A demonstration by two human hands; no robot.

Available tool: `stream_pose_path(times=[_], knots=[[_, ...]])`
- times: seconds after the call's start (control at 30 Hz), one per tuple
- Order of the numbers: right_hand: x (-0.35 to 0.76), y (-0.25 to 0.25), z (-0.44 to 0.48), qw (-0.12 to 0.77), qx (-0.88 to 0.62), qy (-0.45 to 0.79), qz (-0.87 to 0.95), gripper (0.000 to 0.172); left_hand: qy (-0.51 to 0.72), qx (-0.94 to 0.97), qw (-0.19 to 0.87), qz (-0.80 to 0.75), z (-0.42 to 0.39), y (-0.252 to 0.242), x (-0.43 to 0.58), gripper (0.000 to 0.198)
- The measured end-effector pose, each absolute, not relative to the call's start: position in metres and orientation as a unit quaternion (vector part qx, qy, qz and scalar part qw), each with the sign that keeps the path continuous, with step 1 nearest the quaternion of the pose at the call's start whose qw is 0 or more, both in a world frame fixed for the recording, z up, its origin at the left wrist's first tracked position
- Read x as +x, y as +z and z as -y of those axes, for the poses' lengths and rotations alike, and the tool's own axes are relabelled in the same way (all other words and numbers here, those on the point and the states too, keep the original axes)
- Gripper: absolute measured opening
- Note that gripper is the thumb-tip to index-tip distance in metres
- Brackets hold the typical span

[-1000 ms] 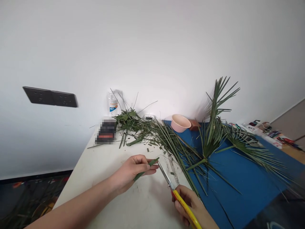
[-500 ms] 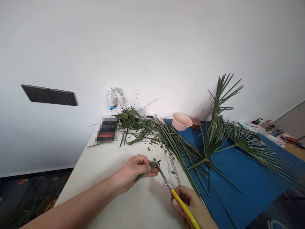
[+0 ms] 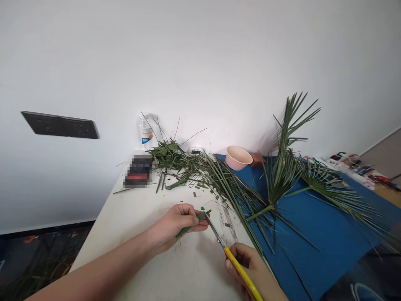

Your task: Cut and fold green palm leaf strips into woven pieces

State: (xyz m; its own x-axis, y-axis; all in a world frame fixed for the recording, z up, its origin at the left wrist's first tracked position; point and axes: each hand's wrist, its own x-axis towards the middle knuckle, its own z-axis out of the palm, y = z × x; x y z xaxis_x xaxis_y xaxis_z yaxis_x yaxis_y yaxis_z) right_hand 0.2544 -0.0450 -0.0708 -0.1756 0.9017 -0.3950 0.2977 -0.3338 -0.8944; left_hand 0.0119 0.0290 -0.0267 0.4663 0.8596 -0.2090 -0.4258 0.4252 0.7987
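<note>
Between the thumb and fingers of my left hand point(image 3: 183, 221) is a folded or woven strip of green palm leaf point(image 3: 185, 230), its short ends poking out past the fingertips. My right hand point(image 3: 247, 267) is closed round the yellow handles of a pair of scissors point(image 3: 238, 265). The metal blades reach up and left, and their tips meet the leaf at my left fingertips. How far the blades are parted is too small to tell. Small cut leaf scraps point(image 3: 227, 225) lie on the white tabletop point(image 3: 150, 267) around my hands.
A heap of leaf strips point(image 3: 169, 154) lies at the back, near a clear bottle point(image 3: 146, 131) and a blurred dark box point(image 3: 138, 171). A pink bowl point(image 3: 238, 159) stands beside a reddish-brown block point(image 3: 257, 160). Palm fronds point(image 3: 278, 179) spread over the blue mat point(image 3: 313, 234) on the right.
The view has shifted slightly, so the background things sit a little differently. Both hands, the leaf strip and the scissors hold nearly the same positions.
</note>
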Motion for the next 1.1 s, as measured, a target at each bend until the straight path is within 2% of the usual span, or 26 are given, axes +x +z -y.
stream_pose_path(times=[0.23, 0.4, 0.47, 0.6, 0.7, 0.87, 1.03, 1.1], knots=[[0.253, -0.076, 0.047, 0.282, -0.585, 0.551, 0.524, 0.051, 0.400, 0.338, 0.792, -0.312, -0.031, -0.029, 0.014, 0.019], [0.246, -0.061, 0.045, 0.264, -0.619, 0.526, 0.520, 0.048, 0.406, 0.339, 0.781, -0.331, -0.036, -0.031, 0.011, 0.014], [0.242, -0.050, 0.044, 0.250, -0.641, 0.458, 0.562, 0.042, 0.422, 0.336, 0.766, -0.349, -0.039, -0.032, 0.009, 0.013], [0.227, -0.036, 0.040, 0.178, -0.683, 0.216, 0.675, 0.031, 0.467, 0.355, 0.717, -0.376, -0.044, -0.035, 0.003, 0.017], [0.213, -0.037, 0.037, 0.125, -0.682, 0.131, 0.708, 0.021, 0.481, 0.366, 0.690, -0.398, -0.046, -0.038, 0.000, 0.022], [0.198, -0.042, 0.034, 0.069, -0.669, 0.102, 0.733, 0.012, 0.487, 0.390, 0.651, -0.432, -0.046, -0.038, 0.000, 0.024], [0.201, -0.025, 0.030, 0.025, -0.627, 0.126, 0.768, 0.012, 0.447, 0.455, 0.615, -0.464, -0.041, -0.033, 0.002, 0.023], [0.202, -0.012, 0.023, 0.038, -0.620, 0.131, 0.773, 0.013, 0.425, 0.485, 0.603, -0.470, -0.038, -0.032, 0.004, 0.023]])
